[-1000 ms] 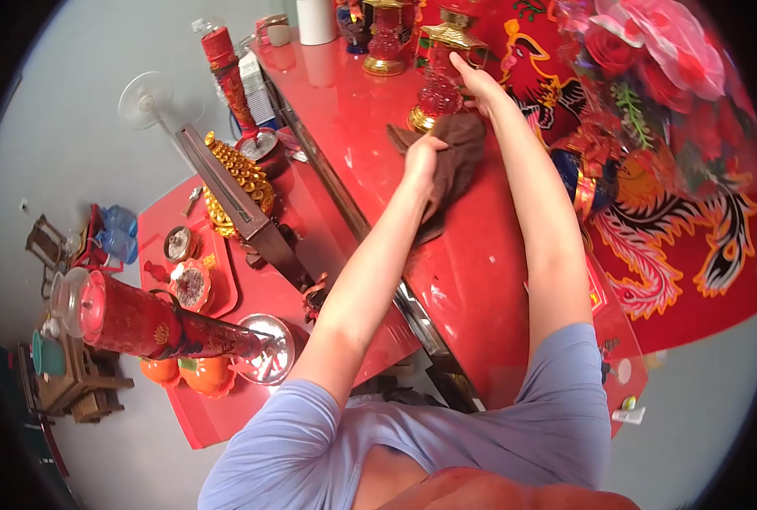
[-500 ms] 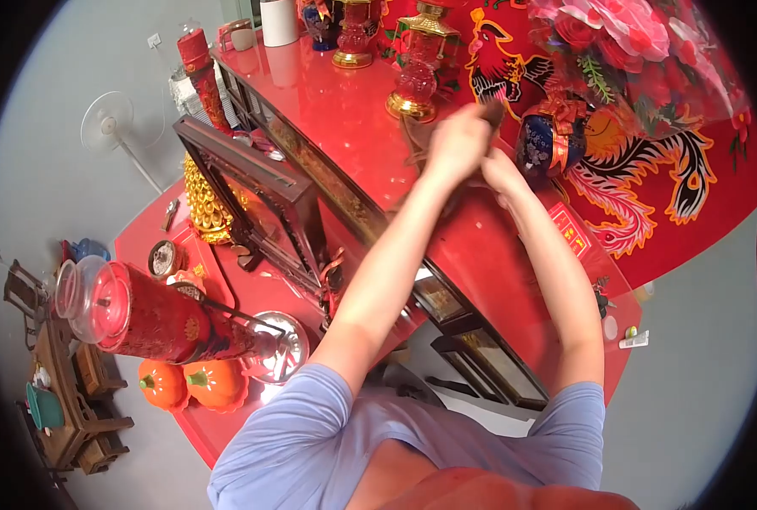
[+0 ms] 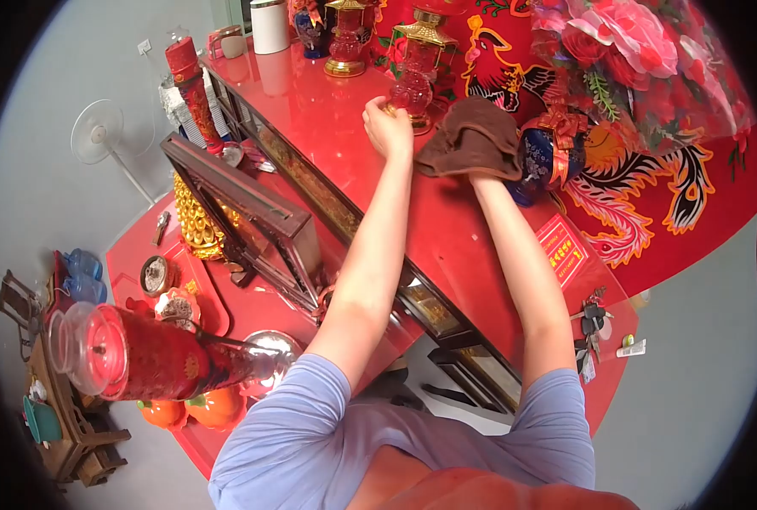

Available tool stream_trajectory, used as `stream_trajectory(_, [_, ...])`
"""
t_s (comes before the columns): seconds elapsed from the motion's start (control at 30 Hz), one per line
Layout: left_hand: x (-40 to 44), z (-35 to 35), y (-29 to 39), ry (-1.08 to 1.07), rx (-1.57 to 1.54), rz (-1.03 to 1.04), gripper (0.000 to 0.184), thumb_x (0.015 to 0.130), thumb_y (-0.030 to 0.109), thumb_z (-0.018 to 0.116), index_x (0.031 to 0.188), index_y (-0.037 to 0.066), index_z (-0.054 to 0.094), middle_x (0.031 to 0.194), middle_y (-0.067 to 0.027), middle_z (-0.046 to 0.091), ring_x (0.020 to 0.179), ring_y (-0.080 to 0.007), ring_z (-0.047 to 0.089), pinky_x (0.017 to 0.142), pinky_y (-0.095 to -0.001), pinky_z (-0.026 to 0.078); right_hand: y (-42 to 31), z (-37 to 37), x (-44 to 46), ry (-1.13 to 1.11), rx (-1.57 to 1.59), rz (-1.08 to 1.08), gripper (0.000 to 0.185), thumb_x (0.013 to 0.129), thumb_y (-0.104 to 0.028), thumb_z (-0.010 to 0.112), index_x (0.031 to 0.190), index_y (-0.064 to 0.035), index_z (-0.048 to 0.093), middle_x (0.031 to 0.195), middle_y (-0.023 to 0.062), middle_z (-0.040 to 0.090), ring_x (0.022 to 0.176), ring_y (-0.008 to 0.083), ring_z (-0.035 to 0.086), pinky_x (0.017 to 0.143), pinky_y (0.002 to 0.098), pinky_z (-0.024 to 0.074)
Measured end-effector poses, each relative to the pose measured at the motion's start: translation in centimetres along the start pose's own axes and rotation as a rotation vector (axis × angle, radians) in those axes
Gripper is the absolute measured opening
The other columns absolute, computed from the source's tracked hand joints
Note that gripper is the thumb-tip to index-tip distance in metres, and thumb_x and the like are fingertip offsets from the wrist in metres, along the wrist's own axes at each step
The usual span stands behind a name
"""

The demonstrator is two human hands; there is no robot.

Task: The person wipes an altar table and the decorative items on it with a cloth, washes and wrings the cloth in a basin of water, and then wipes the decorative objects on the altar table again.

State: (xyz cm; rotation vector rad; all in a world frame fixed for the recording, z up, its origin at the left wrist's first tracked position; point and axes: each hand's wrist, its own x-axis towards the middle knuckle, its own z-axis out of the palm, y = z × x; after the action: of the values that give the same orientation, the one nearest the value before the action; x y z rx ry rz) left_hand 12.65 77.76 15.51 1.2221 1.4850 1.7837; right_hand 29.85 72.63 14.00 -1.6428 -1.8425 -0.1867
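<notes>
Left grip (image 3: pixel 387 127) was half curled against the base of the lamp (image 3: pixel 414 90), how firmly I couldn't tell; the right grip (image 3: pixel 480 178) was hidden under the brown cloth (image 3: pixel 472 136), its closure unseen. That cloth sat between lamp and blue vase (image 3: pixel 557 155). Yellow writing on the red card (image 3: pixel 563 251) was too small to read. Half a second earlier, both hands met at the cloth; now they were apart.

The cloth (image 3: pixel 472 140) looks soft and matt. Beside it, the lamp (image 3: pixel 412 89) looks glassy with shiny, metallic trim (image 3: pixel 425 34). Around the cloth, the tabletop (image 3: pixel 327 127) is smooth and glossy.
</notes>
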Motion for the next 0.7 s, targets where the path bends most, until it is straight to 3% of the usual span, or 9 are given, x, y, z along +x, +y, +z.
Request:
stream_trajectory(0.03, [0.0, 0.6, -0.6, -0.074, 0.073, -0.013, 0.059, 0.072, 0.013, 0.075, 0.126, 0.005, 0.052, 0.123, -0.0172, 0.057, 0.116, -0.0345, 0.054, 0.098, -0.0443, 0.045, 4.7, 4.1, 1.4, 0.058, 0.440, -0.061, 0.065, 0.087, -0.054, 0.053, 0.142, -0.0195, 0.046, 0.151, 0.0115, 0.038, 0.141, 0.0324, 0.031, 0.118, 0.0507, 0.0208])
stream_trajectory(0.1, [0.4, 1.7, -1.4, -0.210, 0.213, -0.039, 0.076, 0.070, 0.017, 0.080, 0.136, 0.005, 0.044, 0.135, -0.0169, 0.051, 0.129, -0.0344, 0.046, 0.107, -0.0431, 0.041, 3.9, 5.2, 3.0, 0.062, -0.064, -0.091, 0.064, 0.088, -0.055, 0.051, 0.141, -0.0200, 0.047, 0.149, 0.0112, 0.040, 0.140, 0.0326, 0.033, 0.117, 0.0508, 0.0213])
stream_trajectory(0.13, [1.2, 2.7, -2.3, -0.328, 0.271, -0.046, 0.104, 0.065, 0.024, 0.086, 0.149, 0.006, 0.027, 0.151, -0.0145, 0.037, 0.143, -0.0320, 0.029, 0.116, -0.0429, 0.031, 4.6, 6.0, 4.1, 0.090, -0.186, -0.149, 0.063, 0.088, -0.055, 0.051, 0.140, -0.0202, 0.048, 0.148, 0.0109, 0.041, 0.139, 0.0327, 0.034, 0.117, 0.0508, 0.0218])
stream_trajectory(0.23, [2.7, 4.9, -4.2, -0.336, 0.425, 0.050, 0.116, 0.062, 0.027, 0.089, 0.153, 0.008, 0.019, 0.157, -0.0112, 0.030, 0.147, -0.0302, 0.021, 0.120, -0.0449, 0.024, 6.3, 7.9, 6.4, 0.219, -0.372, -0.350, 0.056, 0.088, -0.050, 0.052, 0.136, -0.0193, 0.052, 0.143, 0.0100, 0.047, 0.135, 0.0330, 0.039, 0.115, 0.0496, 0.0251])
stream_trajectory(0.37, [4.8, 6.8, -7.0, -0.376, 0.548, 0.130, 0.083, 0.085, 0.025, 0.069, 0.152, 0.011, 0.023, 0.153, -0.0086, 0.037, 0.146, -0.0266, 0.027, 0.119, -0.0461, 0.020, 4.8, 9.1, 8.8, 0.162, -0.426, -0.391, 0.053, 0.087, -0.046, 0.053, 0.132, -0.0169, 0.054, 0.138, 0.0117, 0.049, 0.131, 0.0335, 0.043, 0.112, 0.0489, 0.0286])
stream_trajectory(0.47, [5.8, 7.6, -9.0, -0.360, 0.203, -0.028, 0.055, 0.095, 0.026, 0.050, 0.146, 0.012, 0.036, 0.147, -0.0097, 0.046, 0.140, -0.0240, 0.037, 0.117, -0.0466, 0.022, 2.1, 10.5, 10.2, 0.161, -0.461, -0.387, 0.050, 0.087, -0.043, 0.053, 0.129, -0.0150, 0.055, 0.135, 0.0130, 0.051, 0.127, 0.0339, 0.045, 0.110, 0.0484, 0.0312])
stream_trajectory(0.57, [4.2, 5.3, -5.7, -0.365, 0.385, 0.126, 0.046, 0.096, 0.033, 0.043, 0.136, 0.011, 0.046, 0.140, -0.0102, 0.051, 0.134, -0.0239, 0.044, 0.115, -0.0474, 0.025, 0.5, 11.9, 11.1, 0.164, -0.510, -0.368, 0.048, 0.086, -0.040, 0.053, 0.126, -0.0132, 0.057, 0.131, 0.0143, 0.054, 0.124, 0.0343, 0.048, 0.108, 0.0479, 0.0339])
stream_trajectory(0.6, [4.7, 5.5, -5.7, -0.335, 0.375, 0.120, 0.051, 0.090, 0.039, 0.057, 0.131, 0.010, 0.047, 0.135, -0.0110, 0.055, 0.131, -0.0258, 0.047, 0.113, -0.0477, 0.027, 0.5, 12.0, 11.4, 0.163, -0.524, -0.369, 0.047, 0.086, -0.039, 0.053, 0.125, -0.0126, 0.057, 0.130, 0.0147, 0.054, 0.123, 0.0344, 0.048, 0.107, 0.0477, 0.0347])
stream_trajectory(0.7, [4.3, 5.9, -5.8, -0.329, 0.436, 0.140, 0.068, 0.078, 0.045, 0.073, 0.130, 0.009, 0.047, 0.132, -0.0121, 0.056, 0.129, -0.0266, 0.049, 0.112, -0.0486, 0.030, 2.1, 11.1, 12.0, 0.106, -0.603, -0.390, 0.044, 0.085, -0.036, 0.054, 0.122, -0.0107, 0.058, 0.126, 0.0160, 0.056, 0.120, 0.0348, 0.051, 0.105, 0.0472, 0.0374])
